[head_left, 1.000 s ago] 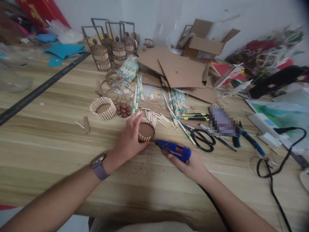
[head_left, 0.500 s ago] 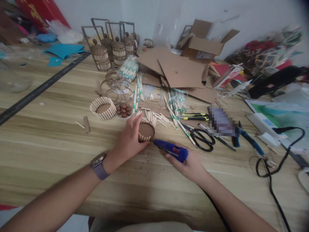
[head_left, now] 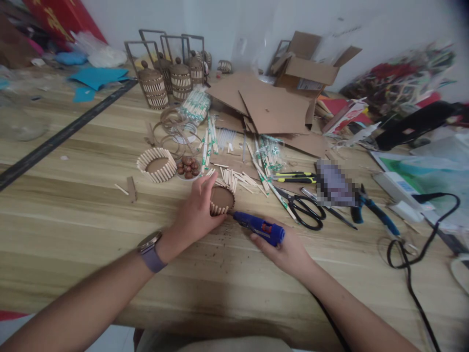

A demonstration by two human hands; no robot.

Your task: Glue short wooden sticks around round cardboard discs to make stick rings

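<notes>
My left hand is closed around the left side of a small round basket with a brown cardboard base and short wooden sticks round its rim. A blue hot glue gun is in my right hand, its dark nozzle at the near right edge of that basket. Behind it lies a loose pile of cut wooden sticks. To the left stand a second ring of upright sticks on a round base and a clear dish of brown balls.
Black-handled scissors, a yellow-black utility knife and blue-handled pliers lie to the right, near a black cord. Cardboard sheets, an open box and several lidded stick baskets stand farther back.
Almost nothing differs. Both hands, the basket and the glue gun hold nearly the same places; the view has shifted very slightly.
</notes>
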